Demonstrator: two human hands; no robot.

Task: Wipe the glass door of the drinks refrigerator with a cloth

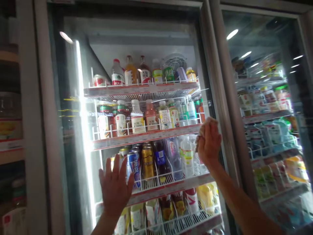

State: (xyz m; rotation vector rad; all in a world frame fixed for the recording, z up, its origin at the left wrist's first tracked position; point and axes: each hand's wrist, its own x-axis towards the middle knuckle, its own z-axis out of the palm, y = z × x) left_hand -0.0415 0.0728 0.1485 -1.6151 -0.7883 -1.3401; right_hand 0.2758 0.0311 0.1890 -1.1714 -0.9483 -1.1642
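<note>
A glass fridge door [146,26] fills the middle of the head view, with drinks showing through it. My right hand [209,143] is closed on a crumpled pale cloth [210,121] at the right side of the pane, near the metal frame. The cloth is partly hidden by the fingers. Lower left, my left hand [115,186] is raised with its fingers spread and nothing in it. Its palm faces the glass; whether it touches the pane I cannot tell.
Behind the glass, wire shelves hold bottles and cans, among them a gold can [148,161] and a blue can [133,166]. A metal door frame [222,81] divides this door from a second stocked fridge [269,114] on the right. Dark shelving [11,130] stands at far left.
</note>
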